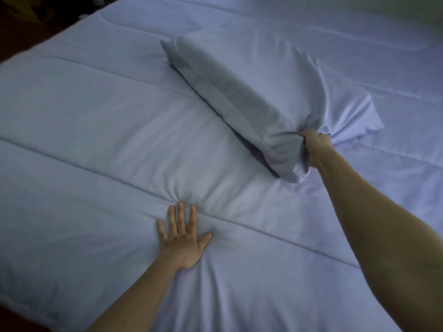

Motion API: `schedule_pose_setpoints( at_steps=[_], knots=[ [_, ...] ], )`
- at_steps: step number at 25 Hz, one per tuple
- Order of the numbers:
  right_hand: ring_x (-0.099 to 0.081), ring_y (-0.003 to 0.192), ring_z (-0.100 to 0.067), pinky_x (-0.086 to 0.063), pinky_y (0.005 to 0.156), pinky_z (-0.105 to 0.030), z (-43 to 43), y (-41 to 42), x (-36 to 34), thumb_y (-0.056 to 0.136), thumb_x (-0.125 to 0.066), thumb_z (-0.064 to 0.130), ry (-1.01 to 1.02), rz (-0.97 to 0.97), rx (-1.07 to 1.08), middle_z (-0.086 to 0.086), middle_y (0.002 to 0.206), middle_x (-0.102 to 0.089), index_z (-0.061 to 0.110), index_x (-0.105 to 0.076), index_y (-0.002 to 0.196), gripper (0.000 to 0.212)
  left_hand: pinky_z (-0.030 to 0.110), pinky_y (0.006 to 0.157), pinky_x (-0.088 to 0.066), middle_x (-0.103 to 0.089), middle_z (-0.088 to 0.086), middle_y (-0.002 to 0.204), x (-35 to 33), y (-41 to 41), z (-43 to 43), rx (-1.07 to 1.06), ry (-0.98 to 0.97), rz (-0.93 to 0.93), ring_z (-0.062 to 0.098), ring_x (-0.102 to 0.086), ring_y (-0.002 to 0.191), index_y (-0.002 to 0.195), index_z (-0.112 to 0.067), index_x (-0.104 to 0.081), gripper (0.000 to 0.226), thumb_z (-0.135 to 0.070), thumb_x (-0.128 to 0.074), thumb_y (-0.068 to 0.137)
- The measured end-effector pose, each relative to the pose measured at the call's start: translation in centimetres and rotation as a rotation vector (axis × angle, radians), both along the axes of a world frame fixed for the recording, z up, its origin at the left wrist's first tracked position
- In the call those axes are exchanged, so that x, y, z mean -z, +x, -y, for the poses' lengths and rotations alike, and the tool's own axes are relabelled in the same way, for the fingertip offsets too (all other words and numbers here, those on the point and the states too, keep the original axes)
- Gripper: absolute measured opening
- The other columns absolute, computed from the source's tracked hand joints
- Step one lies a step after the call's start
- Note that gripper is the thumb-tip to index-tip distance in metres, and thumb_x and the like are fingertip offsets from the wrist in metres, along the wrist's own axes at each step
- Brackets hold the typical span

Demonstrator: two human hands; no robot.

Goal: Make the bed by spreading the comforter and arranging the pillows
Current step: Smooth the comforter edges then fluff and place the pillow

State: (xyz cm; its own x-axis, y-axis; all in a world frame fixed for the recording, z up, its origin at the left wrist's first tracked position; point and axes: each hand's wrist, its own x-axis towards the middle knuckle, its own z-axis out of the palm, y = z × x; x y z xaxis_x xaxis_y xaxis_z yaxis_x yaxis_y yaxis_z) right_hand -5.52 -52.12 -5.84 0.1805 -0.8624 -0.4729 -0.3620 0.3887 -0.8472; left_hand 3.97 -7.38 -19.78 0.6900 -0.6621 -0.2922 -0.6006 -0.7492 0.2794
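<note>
Pillow (251, 92) on comforter (96, 140), 1 o'clock | right hand (316, 147) grips its near end | left hand (183, 238) flat, fingers spread, pressing comforter, 7 o'clock

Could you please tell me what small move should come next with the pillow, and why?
Probably swing the pillow round until it lies square: the right hand grips its near end, bunching the cover, and it sits diagonally on the comforter. The left hand presses flat on the comforter, which should keep that from dragging.
</note>
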Motion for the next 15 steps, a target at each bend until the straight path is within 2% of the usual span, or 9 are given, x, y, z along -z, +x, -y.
schedule_pose_setpoints(
  at_steps=[2,4,6,8,9,10,11,12,15],
  knots=[
    [-0.071,0.101,-0.029,-0.057,0.082,-0.035,-1.3,-1.4,-2.5,0.077,-0.079,0.033,-0.108,0.073,-0.024,-0.010,0.111,-0.077,0.005,-0.070,0.119,0.051,0.058,0.111,0.030,0.026,0.001,0.168,-0.4,0.2,0.3,-0.006,0.018,-0.054,0.026,0.029,0.153,0.162,-0.032,0.008,0.096,-0.081,-0.031,0.089],
    [-0.072,0.090,-0.024,-0.055,0.074,-0.033,-4.7,-2.4,-5.4,0.077,-0.079,0.041,-0.219,0.085,-0.086,-0.007,0.097,-0.079,0.005,-0.078,0.109,0.047,0.058,0.112,0.029,0.022,0.001,0.170,-1.1,0.7,0.4,-0.033,0.028,-0.151,0.027,0.024,0.155,0.163,-0.033,0.002,0.098,-0.081,-0.039,0.087],
    [-0.072,0.084,-0.023,-0.053,0.069,-0.034,-10.3,-3.2,-7.3,0.079,-0.077,0.042,-0.238,0.091,-0.126,-0.006,0.085,-0.078,0.006,-0.080,0.098,0.040,0.055,0.118,0.021,0.014,0.001,0.171,-3.7,2.1,0.8,-0.038,0.008,-0.306,0.026,0.016,0.157,0.164,-0.033,-0.006,0.098,-0.077,-0.047,0.086],
    [-0.070,0.078,-0.023,-0.053,0.066,-0.037,-18.4,-4.7,-7.0,0.081,-0.078,0.041,-0.145,0.104,-0.120,-0.006,0.076,-0.074,0.005,-0.077,0.087,0.036,0.046,0.125,-0.001,-0.013,0.003,0.171,-9.1,4.1,1.8,-0.102,-0.128,-0.624,0.023,-0.014,0.156,0.161,-0.025,-0.024,0.083,-0.070,-0.042,0.094],
    [-0.070,0.078,-0.024,-0.054,0.068,-0.039,-22.9,-5.9,-6.6,0.081,-0.080,0.041,-0.110,0.092,-0.107,-0.006,0.075,-0.074,0.006,-0.076,0.085,0.035,0.043,0.123,-0.016,-0.034,0.003,0.164,-12.6,4.7,2.4,-0.225,-0.226,-0.791,0.020,-0.035,0.147,0.155,-0.023,-0.038,0.072,-0.067,-0.038,0.098],
    [-0.071,0.081,-0.024,-0.056,0.074,-0.041,-27.4,-7.7,-6.4,0.083,-0.080,0.041,-0.088,0.070,-0.111,-0.003,0.077,-0.075,0.009,-0.076,0.086,0.033,0.043,0.117,-0.028,-0.052,0.000,0.152,-16.0,4.9,2.7,-0.346,-0.306,-0.861,0.019,-0.051,0.133,0.146,-0.024,-0.050,0.066,-0.068,-0.035,0.100],
    [-0.072,0.085,-0.021,-0.056,0.079,-0.041,-31.8,-9.6,-6.3,0.085,-0.080,0.040,-0.069,0.050,-0.153,0.001,0.081,-0.077,0.013,-0.077,0.089,0.028,0.044,0.109,-0.034,-0.059,-0.002,0.143,-18.9,4.8,3.1,-0.416,-0.362,-0.866,0.019,-0.057,0.122,0.142,-0.026,-0.053,0.066,-0.071,-0.033,0.098],
    [-0.073,0.087,-0.018,-0.056,0.083,-0.040,-35.7,-11.7,-5.9,0.088,-0.080,0.038,-0.047,0.053,-0.218,0.005,0.083,-0.078,0.016,-0.078,0.090,0.022,0.045,0.105,-0.035,-0.059,-0.003,0.140,-21.1,4.5,3.3,-0.448,-0.397,-0.848,0.020,-0.058,0.118,0.144,-0.028,-0.050,0.069,-0.074,-0.033,0.096],
    [-0.073,0.086,-0.018,-0.056,0.085,-0.043,-45.5,-18.0,-3.9,0.091,-0.078,0.038,0.032,-0.089,-0.524,0.003,0.083,-0.077,0.017,-0.077,0.086,0.021,0.050,0.104,-0.042,-0.049,0.001,0.146,-24.2,1.7,2.8,-0.511,-0.499,-0.783,0.030,-0.054,0.126,0.153,-0.028,-0.032,0.072,-0.068,-0.045,0.095]
  ],
)
